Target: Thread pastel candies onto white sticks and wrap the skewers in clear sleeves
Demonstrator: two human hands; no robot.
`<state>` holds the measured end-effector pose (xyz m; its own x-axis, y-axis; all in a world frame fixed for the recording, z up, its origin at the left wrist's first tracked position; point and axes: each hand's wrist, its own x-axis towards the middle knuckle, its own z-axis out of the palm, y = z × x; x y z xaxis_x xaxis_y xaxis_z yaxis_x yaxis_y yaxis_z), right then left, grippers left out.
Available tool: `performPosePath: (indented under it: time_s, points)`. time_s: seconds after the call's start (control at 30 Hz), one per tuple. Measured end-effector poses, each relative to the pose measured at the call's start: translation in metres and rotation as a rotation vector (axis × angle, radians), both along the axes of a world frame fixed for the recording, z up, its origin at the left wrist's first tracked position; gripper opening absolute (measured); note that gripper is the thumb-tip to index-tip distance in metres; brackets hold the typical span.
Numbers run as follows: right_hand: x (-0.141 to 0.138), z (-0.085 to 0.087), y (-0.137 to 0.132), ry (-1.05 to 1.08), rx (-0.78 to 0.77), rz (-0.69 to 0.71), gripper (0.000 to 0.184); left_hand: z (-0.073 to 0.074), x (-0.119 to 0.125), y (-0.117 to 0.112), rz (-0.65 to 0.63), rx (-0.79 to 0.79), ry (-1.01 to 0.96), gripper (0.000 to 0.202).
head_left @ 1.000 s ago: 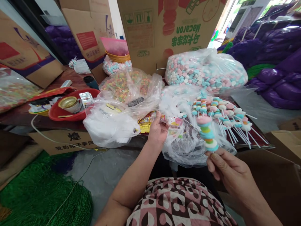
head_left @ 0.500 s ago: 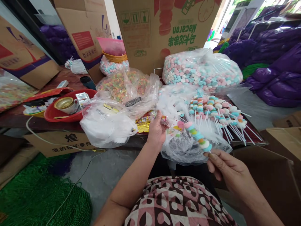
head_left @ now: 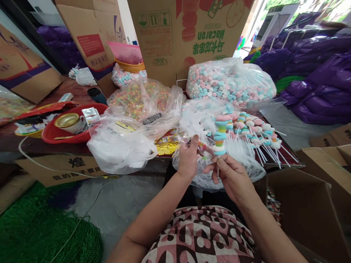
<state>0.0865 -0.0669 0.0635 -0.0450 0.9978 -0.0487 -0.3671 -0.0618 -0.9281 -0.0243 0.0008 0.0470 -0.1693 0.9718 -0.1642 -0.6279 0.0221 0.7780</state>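
Upright between the thumb and fingers of my right hand (head_left: pixel 234 177) is a marshmallow skewer (head_left: pixel 220 136), its pastel discs stacked with yellow and orange pieces on a white stick. My left hand (head_left: pixel 188 157) is closed on a small clear printed plastic bag (head_left: pixel 202 145), which reaches toward the skewer; how far it is opened I cannot tell. Beyond my right hand lie several finished skewers (head_left: pixel 255 128), their white sticks pointing toward me. Below and behind both hands spreads crumpled clear plastic (head_left: pixel 203 174). Shiny gold wrappers (head_left: pixel 167 147) lie just left of my left hand.
A big bag of marshmallows (head_left: pixel 230 82) and a bag of gummy rings (head_left: pixel 142 96) stand at the back before a large carton (head_left: pixel 156 36). A red basin (head_left: pixel 49 133) with a cup is at the left. Below right is an open carton (head_left: pixel 301 197).
My right hand has moved left and slightly up, bringing the skewer from a tilt to upright. My left hand has shifted slightly right and down with the bag, so the hands are closer together.
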Motion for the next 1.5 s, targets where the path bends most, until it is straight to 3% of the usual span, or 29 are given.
performPosePath:
  time_s: [0.27,0.43,0.6,0.83,1.2,1.3,1.5]
  points:
    - [0.009,0.0,0.009,0.036,-0.069,-0.048,0.035,-0.007,-0.005,-0.008,-0.229,0.171,0.04,0.036]
    - [0.01,0.004,0.011,0.042,-0.106,0.002,0.034,-0.01,-0.011,0.001,-0.15,0.024,0.011,0.045]
    - [0.02,0.012,0.008,0.036,-0.06,-0.083,0.034,-0.01,-0.02,0.013,-0.053,-0.123,-0.246,0.039]
    - [0.036,0.009,-0.024,-0.2,-0.171,0.03,0.033,-0.005,-0.028,0.024,-0.044,-0.194,-0.412,0.03]
    - [0.038,0.005,-0.04,-0.494,-0.296,0.101,0.044,-0.011,-0.028,0.029,-0.015,-0.075,-0.318,0.029]
    - [0.044,0.008,-0.043,-0.474,-0.366,0.104,0.045,-0.01,-0.03,0.03,-0.021,-0.004,-0.292,0.028]
    - [0.067,0.008,-0.043,-0.344,-0.513,0.322,0.045,-0.006,-0.044,0.036,-0.134,0.068,-0.143,0.024]
